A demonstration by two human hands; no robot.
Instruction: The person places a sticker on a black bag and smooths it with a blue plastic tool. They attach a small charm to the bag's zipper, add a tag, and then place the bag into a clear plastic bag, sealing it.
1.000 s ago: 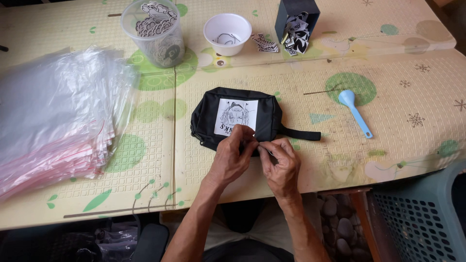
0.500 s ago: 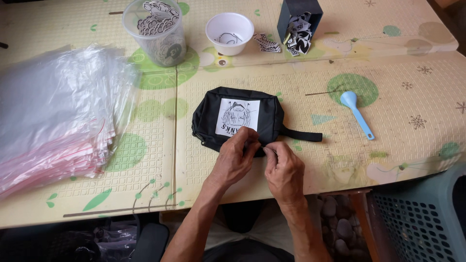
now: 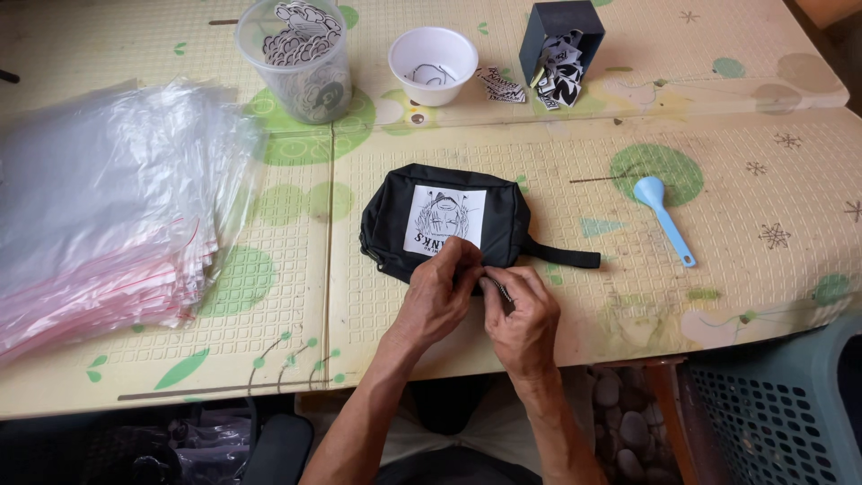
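Table [image 3: 718,296]: covered with a pale yellow mat printed with green dots and leaf shapes, carrying everything listed.

Stack of clear plastic bags [image 3: 99,216]: lying at the left, many with red seal strips showing along the near edge.

Black pouch [image 3: 444,220]: lying flat at the centre, just beyond both hands; a white rectangular label [image 3: 444,220] with a black line drawing is sitting on its upper face, and a black strap [image 3: 561,256] is trailing to the right.

Teal plastic basket [image 3: 772,418]: standing off the table at the near right.

Clear plastic cup [image 3: 296,63]: standing far left of centre, holding black-and-white cut-out stickers.

Dark box [image 3: 561,36]: standing at the far right, with black-and-white printed labels spilling out of it toward the left.

White bowl [image 3: 434,63]: sitting between cup and box, holding a few thin pieces.

Left hand [image 3: 440,292]: pinching at the pouch's near edge, fingers closed on it.

Right hand [image 3: 521,314]: curled beside the left, fingertips gripping a small metal zipper pull [image 3: 498,287] at that same edge.

Light blue spoon [image 3: 663,216]: lying right of the pouch, apart from it.
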